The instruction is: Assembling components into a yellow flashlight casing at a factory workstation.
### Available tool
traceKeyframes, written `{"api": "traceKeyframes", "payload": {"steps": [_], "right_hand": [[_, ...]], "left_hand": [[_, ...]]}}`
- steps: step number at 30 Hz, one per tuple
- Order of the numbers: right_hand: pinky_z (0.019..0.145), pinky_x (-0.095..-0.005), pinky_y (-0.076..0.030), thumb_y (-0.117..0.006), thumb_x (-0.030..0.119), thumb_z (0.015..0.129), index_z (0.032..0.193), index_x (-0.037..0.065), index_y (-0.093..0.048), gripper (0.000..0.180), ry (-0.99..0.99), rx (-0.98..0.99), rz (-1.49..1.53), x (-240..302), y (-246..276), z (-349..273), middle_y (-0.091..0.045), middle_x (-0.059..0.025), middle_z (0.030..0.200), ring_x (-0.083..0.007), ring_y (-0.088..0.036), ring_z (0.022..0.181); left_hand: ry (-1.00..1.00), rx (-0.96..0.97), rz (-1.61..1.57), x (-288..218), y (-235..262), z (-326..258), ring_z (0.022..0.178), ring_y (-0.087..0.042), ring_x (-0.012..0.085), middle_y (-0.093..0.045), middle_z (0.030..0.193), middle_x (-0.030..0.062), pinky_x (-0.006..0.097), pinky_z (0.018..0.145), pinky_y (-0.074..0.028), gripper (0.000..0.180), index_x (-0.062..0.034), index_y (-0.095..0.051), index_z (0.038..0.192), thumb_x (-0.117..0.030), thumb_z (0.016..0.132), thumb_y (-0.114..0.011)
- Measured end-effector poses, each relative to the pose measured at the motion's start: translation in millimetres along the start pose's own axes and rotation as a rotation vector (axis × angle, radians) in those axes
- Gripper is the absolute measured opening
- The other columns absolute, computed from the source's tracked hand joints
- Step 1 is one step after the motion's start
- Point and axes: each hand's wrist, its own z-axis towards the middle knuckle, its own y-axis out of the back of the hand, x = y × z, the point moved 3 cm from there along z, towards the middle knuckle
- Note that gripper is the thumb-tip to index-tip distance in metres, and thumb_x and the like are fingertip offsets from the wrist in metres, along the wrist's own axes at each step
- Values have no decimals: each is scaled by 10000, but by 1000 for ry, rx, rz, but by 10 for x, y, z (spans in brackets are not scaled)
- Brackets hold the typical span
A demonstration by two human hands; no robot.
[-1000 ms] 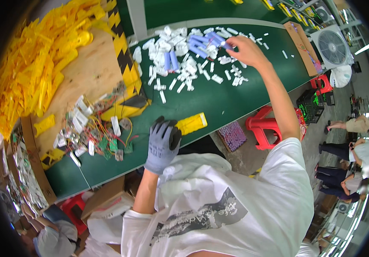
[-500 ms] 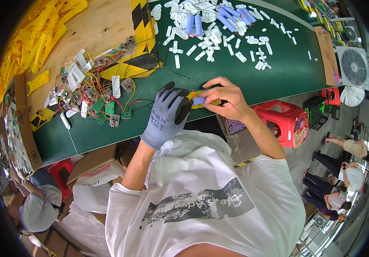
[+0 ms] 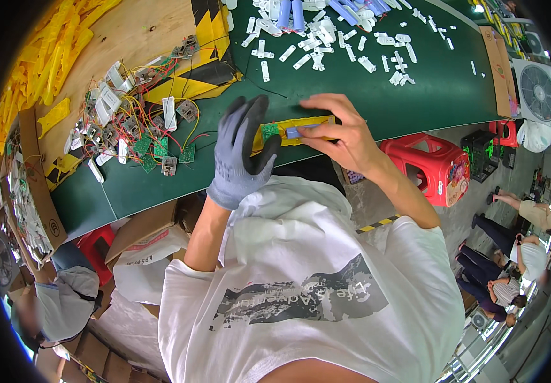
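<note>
A long yellow plastic shell (image 3: 318, 120) lies at the near edge of the green table, with a small green circuit board (image 3: 269, 131) in its left part. Toward its right part sits a blue-purple cylindrical battery cell (image 3: 293, 133). My left hand (image 3: 242, 150), in a grey-blue glove with dark fingertips, is open around the shell's left end, fingers and thumb apart. My bare right hand (image 3: 350, 137) reaches over the right end. Its thumb rests at the cell, while the index finger is stretched out above the shell. Part of the shell is hidden under this hand.
Wired switches and circuit boards (image 3: 136, 127) lie tangled at the left. Yellow shells (image 3: 52, 51) are heaped behind them. White plastic pieces (image 3: 317, 45) and more battery cells (image 3: 291, 14) cover the far table. A red stool (image 3: 425, 167) stands right of the table; other people are around.
Both hands have spread from their closer grip, uncovering the circuit board and more of the yellow shell. My left fingers have opened upward, and my right index finger has lifted off the shell.
</note>
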Motion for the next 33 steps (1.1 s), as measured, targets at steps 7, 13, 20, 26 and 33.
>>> {"api": "traceKeyframes", "payload": {"steps": [7,13,20,26,33], "right_hand": [[737,-359,-510,-836,106,650,1069,81,-625,470,-47,-99,-9,-22,-129,-190,-687,-94,1032,-275,-646,842],[707,-352,-503,-827,50,617,1044,57,-622,473,-196,-386,86,613,-517,-225,-652,-137,1083,-275,-630,856],[773,-343,-538,-751,107,784,1134,43,-650,370,-276,240,467,627,-43,23,-643,-130,1175,-225,-650,990],[494,-222,-384,-706,157,859,955,39,-714,152,-385,-151,-22,-432,266,1035,-612,-18,613,-49,-491,523],[618,-404,-490,-679,240,825,899,69,-682,187,-192,254,-613,-702,-103,1741,-683,-86,763,-283,-663,735]], "left_hand": [[21,-134,81,-286,95,-913,872,-606,334,-632,961,151,466,854,-493,526,2,-581,1155,-8,641,-694],[638,-247,-536,-400,-118,-694,1092,-569,332,-458,1346,228,420,971,-436,878,28,-245,1448,-53,721,-730],[785,-353,-856,126,55,-326,1236,-437,165,-315,1498,58,283,967,-421,692,-97,-228,1511,62,885,-478],[662,-297,-886,227,93,-245,990,-522,120,-369,1447,63,265,825,-490,635,-73,-301,1472,85,879,-466],[695,-221,-670,265,22,-200,1035,-504,130,-527,1187,71,260,948,-389,341,-6,-475,1296,-59,959,-494]]}}
